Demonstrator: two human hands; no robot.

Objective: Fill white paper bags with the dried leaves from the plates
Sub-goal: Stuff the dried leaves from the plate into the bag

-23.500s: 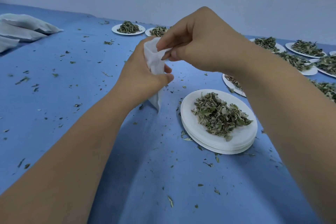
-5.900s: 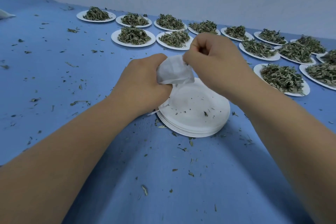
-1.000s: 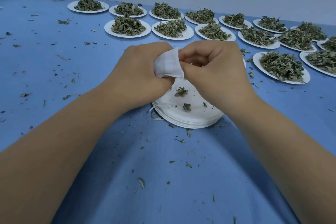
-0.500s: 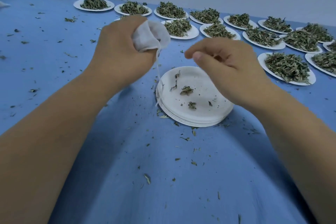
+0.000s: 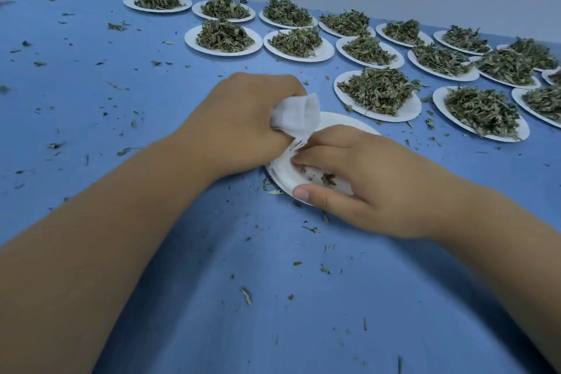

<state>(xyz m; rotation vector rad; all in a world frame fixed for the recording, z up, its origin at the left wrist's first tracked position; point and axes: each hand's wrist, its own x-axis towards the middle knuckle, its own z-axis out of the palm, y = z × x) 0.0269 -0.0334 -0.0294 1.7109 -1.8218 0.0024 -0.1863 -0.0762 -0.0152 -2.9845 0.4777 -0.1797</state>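
My left hand [image 5: 243,121] grips a white paper bag [image 5: 296,117], its open top pointing right and down toward the stack of white plates [image 5: 280,174] in front of me. My right hand [image 5: 364,185] lies flat over that stack, fingers spread and curled onto a few leftover dried leaf bits [image 5: 326,177], thumb at the stack's near rim. The fingertips sit just under the bag's mouth. Most of the top plate is hidden under my right hand.
Several white plates heaped with dried leaves fill the far and right side of the blue table, the nearest one [image 5: 378,94] just beyond my hands. Loose leaf crumbs [image 5: 246,295] are scattered over the blue cloth [image 5: 121,100]. A pale wall runs behind.
My left hand has come down and right with the bag, back to the plate stack. My right hand has dropped from above the plate onto it, over the leftover leaf bits.
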